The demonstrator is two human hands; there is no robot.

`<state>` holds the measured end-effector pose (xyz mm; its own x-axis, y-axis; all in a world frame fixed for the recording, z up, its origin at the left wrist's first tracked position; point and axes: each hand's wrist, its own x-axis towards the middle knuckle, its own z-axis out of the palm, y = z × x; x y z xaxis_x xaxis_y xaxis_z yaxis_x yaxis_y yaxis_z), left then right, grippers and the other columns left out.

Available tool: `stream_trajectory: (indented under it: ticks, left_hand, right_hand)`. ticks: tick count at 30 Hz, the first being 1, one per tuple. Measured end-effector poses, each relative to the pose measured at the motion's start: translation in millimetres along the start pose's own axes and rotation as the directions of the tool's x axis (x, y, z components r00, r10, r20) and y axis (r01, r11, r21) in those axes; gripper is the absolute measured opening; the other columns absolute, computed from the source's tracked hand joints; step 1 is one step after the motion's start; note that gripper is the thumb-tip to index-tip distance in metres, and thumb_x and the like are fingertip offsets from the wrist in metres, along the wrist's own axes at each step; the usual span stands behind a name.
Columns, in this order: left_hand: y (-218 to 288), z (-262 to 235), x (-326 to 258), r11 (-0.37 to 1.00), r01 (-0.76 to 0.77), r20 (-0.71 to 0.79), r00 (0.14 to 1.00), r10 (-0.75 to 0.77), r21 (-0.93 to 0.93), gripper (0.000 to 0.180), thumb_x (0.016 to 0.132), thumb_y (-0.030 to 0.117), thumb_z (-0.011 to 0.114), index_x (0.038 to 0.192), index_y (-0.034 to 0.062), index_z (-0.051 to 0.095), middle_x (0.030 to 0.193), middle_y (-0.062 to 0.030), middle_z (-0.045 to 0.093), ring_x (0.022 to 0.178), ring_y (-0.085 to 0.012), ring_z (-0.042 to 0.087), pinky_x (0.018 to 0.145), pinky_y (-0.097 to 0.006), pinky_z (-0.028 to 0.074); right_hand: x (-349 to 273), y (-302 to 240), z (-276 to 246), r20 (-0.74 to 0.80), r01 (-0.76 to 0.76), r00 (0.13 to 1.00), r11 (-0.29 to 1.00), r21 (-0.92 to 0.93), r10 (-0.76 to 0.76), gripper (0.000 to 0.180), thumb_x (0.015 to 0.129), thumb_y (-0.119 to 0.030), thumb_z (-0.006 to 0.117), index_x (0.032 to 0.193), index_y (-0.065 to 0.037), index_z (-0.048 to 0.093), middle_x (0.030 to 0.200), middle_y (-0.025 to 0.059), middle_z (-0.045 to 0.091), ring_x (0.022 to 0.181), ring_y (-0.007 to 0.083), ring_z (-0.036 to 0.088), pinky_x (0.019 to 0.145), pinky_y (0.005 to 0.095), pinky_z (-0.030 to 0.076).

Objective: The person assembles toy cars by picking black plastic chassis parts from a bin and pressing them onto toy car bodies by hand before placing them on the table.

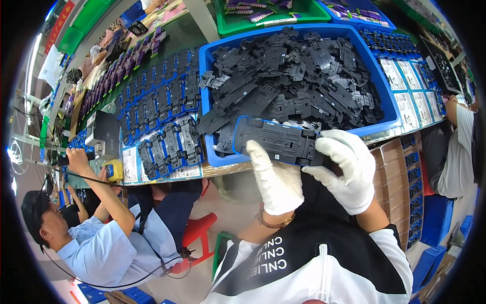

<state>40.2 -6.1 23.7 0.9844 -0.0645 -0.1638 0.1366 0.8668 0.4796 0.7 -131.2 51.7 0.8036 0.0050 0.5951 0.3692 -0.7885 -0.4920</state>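
A toy car (276,142) lies underside up between my two white-gloved hands, its black chassis showing and a blue body edge curving round its left end. My left hand (277,185) is closed on it from the near side, the thumb pressed along the chassis and the other fingers hidden underneath. My right hand (350,169) grips the right end by the wheels, with fingers and thumb curled round it. Just beyond is a blue bin (382,83) heaped with loose black chassis plates (283,61).
Rows of upturned blue-and-black toy cars (174,144) cover the table left of the bin. A green bin (273,21) with purple parts stands behind. At right is a divided carton (390,177). A co-worker (109,248) sits at left near a red stool (202,230).
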Motion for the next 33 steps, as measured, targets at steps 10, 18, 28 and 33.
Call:
stream_trajectory:
  ticks: [10,18,28,33]
  left_hand:
    - [0,8,-6,0.999,0.033,-0.051,0.998,-0.033,0.012,0.062,0.092,0.059,0.051,0.128,0.0088,0.050,0.122,-0.0101,0.055,0.111,-0.0248,0.053,0.101,-0.041,0.040]
    - [-1,1,-8,1.000,-0.021,0.040,0.999,0.020,0.013,0.062,0.092,0.058,0.052,0.131,0.0097,0.049,0.126,-0.0064,0.055,0.113,-0.0216,0.052,0.102,-0.036,0.039]
    - [-21,-35,-6,0.846,-0.300,-0.157,0.902,0.402,0.441,0.050,0.107,0.029,0.025,0.149,0.0031,0.024,0.141,-0.0179,0.042,0.115,-0.0209,0.049,0.106,-0.030,0.036]
    - [-13,-27,0,0.985,-0.148,-0.081,0.985,0.155,0.085,0.058,0.101,0.044,0.034,0.145,0.0068,0.033,0.140,-0.0142,0.044,0.118,-0.0261,0.048,0.107,-0.040,0.034]
  right_hand:
    - [8,2,-5,-0.004,0.049,0.999,0.994,0.096,-0.049,0.052,0.056,-0.019,0.086,0.101,-0.011,0.063,0.097,0.0100,0.065,0.090,0.0293,0.062,0.079,0.0380,0.050]
    - [9,-13,1,0.032,0.169,0.986,0.954,-0.250,-0.166,0.069,0.059,-0.016,0.083,0.123,-0.014,0.057,0.106,0.0073,0.060,0.095,0.0259,0.058,0.084,0.0394,0.044]
    - [18,-23,12,0.131,0.128,0.986,0.974,-0.187,-0.104,0.058,0.064,-0.017,0.079,0.117,-0.007,0.057,0.090,0.0081,0.058,0.081,0.0279,0.057,0.074,0.0391,0.046]
    - [20,-14,11,-0.003,0.053,0.999,0.997,0.051,-0.053,0.033,0.066,-0.013,0.078,0.091,-0.009,0.057,0.084,0.0091,0.058,0.075,0.0289,0.056,0.068,0.0389,0.046]
